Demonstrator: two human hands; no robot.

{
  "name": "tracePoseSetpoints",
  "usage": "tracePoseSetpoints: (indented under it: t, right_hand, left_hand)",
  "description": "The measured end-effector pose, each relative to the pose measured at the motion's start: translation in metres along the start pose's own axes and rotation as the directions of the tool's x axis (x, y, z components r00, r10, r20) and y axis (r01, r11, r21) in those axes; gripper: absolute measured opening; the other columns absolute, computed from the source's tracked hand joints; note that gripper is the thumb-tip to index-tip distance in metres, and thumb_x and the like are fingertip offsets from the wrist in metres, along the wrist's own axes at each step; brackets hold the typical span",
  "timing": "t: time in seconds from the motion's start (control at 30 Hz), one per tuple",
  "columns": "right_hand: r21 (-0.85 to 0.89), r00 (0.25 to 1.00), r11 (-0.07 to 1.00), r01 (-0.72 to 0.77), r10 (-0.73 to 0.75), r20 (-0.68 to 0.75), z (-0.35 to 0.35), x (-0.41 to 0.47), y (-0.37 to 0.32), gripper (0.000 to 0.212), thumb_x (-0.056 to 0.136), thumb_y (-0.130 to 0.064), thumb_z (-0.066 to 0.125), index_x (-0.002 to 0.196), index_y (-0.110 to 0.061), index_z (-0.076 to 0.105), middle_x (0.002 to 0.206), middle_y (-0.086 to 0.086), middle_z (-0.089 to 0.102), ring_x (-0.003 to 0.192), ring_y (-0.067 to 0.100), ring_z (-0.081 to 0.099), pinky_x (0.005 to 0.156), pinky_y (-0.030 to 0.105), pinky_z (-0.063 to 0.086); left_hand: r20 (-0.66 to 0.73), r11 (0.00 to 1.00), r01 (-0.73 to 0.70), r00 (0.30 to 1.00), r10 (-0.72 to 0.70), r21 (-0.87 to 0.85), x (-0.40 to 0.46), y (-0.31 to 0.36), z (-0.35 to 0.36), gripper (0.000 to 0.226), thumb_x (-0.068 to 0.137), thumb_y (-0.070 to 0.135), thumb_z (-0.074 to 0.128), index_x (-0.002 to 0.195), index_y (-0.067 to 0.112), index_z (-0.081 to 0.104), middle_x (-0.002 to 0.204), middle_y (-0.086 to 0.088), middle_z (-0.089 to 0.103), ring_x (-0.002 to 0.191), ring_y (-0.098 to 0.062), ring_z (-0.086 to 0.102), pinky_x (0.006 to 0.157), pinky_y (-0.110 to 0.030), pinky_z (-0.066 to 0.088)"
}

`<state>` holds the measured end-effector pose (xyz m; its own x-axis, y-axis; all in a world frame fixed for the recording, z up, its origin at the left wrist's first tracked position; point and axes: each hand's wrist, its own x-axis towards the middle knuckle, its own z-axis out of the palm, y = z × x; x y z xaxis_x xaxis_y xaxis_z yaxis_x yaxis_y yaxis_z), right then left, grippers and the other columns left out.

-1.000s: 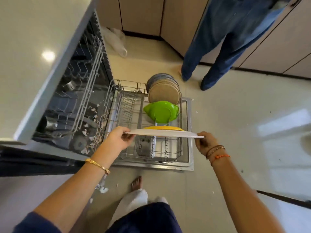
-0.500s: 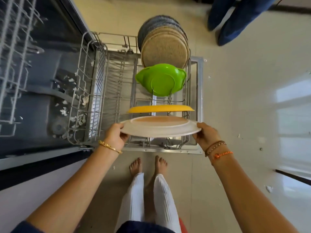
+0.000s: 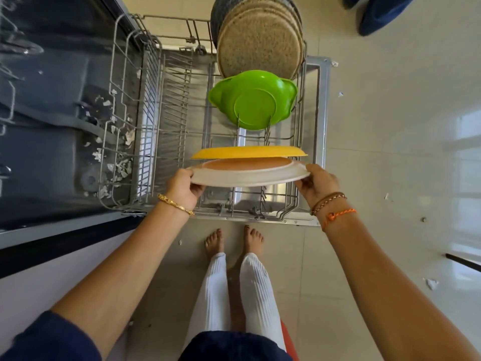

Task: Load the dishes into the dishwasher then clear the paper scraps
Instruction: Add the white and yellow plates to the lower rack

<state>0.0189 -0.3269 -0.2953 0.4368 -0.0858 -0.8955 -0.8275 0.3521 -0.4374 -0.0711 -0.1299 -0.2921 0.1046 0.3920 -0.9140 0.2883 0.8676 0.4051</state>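
Lower now than half a second ago, the white plate (image 3: 250,175) has come down just behind the yellow plate (image 3: 249,152) and tilts toward a slot in the lower rack (image 3: 294,201). It is not yet seated. The left hand (image 3: 182,190) grips its left rim and the right hand (image 3: 316,185) grips its right rim, fingers curled under.

Loading looks well along. The rack already holds a row of speckled plates (image 3: 260,45) at the far end, then a green bowl (image 3: 252,100) on edge, then the yellow plate.

Clearing is untouched: paper scraps (image 3: 118,168) litter the dishwasher floor (image 3: 52,152), apparently beneath the rack's left edge, and a few bits (image 3: 430,283) lie on the kitchen floor.
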Motion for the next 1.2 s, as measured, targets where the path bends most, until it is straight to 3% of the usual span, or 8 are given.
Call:
tracePoseSetpoints:
  t: [0.1,0.37,0.53,0.67,0.83,0.93,1.1,1.2]
  right_hand:
    - [-0.018,0.999,1.000,0.009,-0.008,0.049,0.004,0.007,0.004,0.009,0.088,0.008,0.049,0.082,0.001,0.051,0.049,0.006,0.058,0.036,0.009,0.057,0.040,0.020,0.050]
    - [-0.025,0.997,0.999,0.030,-0.028,0.078,0.013,0.010,0.021,0.024,0.090,0.008,0.045,0.110,-0.005,0.040,0.076,0.010,0.048,0.042,0.009,0.061,0.048,0.027,0.056]
    - [-0.064,0.991,0.992,0.113,-0.117,-0.060,0.012,0.002,0.027,0.032,0.089,0.002,0.051,0.120,0.003,0.049,0.078,0.011,0.055,0.040,0.007,0.060,0.047,0.024,0.056]
    - [-0.007,0.972,0.978,0.208,-0.208,-0.114,0.008,-0.019,0.030,0.012,0.090,-0.002,0.053,0.088,-0.014,0.052,0.083,0.006,0.058,0.064,0.013,0.061,0.051,0.022,0.055]
    - [-0.084,0.982,0.984,0.160,-0.167,-0.084,0.017,-0.019,0.032,0.021,0.089,0.005,0.048,0.076,-0.009,0.056,0.103,0.019,0.059,0.088,0.028,0.061,0.058,0.029,0.055]
    - [-0.135,0.990,0.987,0.088,-0.102,-0.099,0.019,-0.004,0.034,0.018,0.087,0.009,0.049,0.101,0.006,0.059,0.113,0.024,0.058,0.092,0.033,0.062,0.058,0.033,0.057]
    - [-0.108,0.988,0.989,0.101,-0.112,-0.104,0.023,0.006,0.035,0.041,0.088,0.004,0.056,0.127,0.008,0.046,0.120,0.027,0.056,0.099,0.037,0.062,0.058,0.033,0.057]
    - [-0.112,0.986,0.988,0.106,-0.120,-0.119,0.027,0.004,0.028,0.041,0.089,-0.002,0.057,0.128,0.003,0.048,0.121,0.022,0.057,0.096,0.033,0.063,0.059,0.030,0.055]
  left_hand:
    - [-0.013,0.999,-0.037,0.999,0.037,0.003,-0.004,-0.001,0.004,0.020,0.095,-0.002,0.038,0.076,0.005,0.041,0.082,-0.010,0.048,0.071,-0.018,0.051,0.042,-0.020,0.050]
    - [0.005,0.998,-0.057,0.998,0.057,0.021,-0.010,-0.006,0.017,0.016,0.094,-0.001,0.038,0.081,0.007,0.042,0.086,-0.010,0.048,0.113,-0.028,0.052,0.082,-0.034,0.049]
    - [-0.022,0.992,-0.121,0.992,0.121,0.036,-0.012,-0.014,0.009,0.012,0.093,-0.004,0.040,0.086,0.005,0.043,0.084,-0.008,0.049,0.106,-0.029,0.054,0.070,-0.027,0.052]
    - [-0.068,0.984,-0.131,0.988,0.139,0.119,-0.017,-0.017,0.005,0.020,0.091,-0.003,0.043,0.075,0.007,0.040,0.080,-0.008,0.048,0.084,-0.022,0.055,0.043,-0.015,0.051]
    - [-0.018,0.990,-0.045,0.999,0.047,0.133,-0.013,-0.004,0.004,0.014,0.094,-0.003,0.040,0.082,0.003,0.044,0.119,-0.017,0.054,0.119,-0.029,0.051,0.080,-0.028,0.048]
    - [0.043,0.989,-0.032,0.999,0.026,0.146,-0.004,-0.002,0.001,0.019,0.095,-0.001,0.040,0.113,0.001,0.046,0.118,-0.018,0.052,0.122,-0.029,0.049,0.086,-0.033,0.045]
    - [0.114,0.997,-0.056,0.992,0.050,0.055,0.004,-0.001,-0.001,0.012,0.094,0.015,0.050,0.087,0.006,0.045,0.090,-0.010,0.054,0.074,-0.019,0.058,0.053,-0.024,0.056]
    - [0.094,0.985,-0.073,0.994,0.059,0.159,0.011,-0.002,-0.004,0.026,0.092,0.028,0.054,0.108,0.009,0.045,0.088,-0.008,0.052,0.072,-0.017,0.057,0.045,-0.023,0.054]
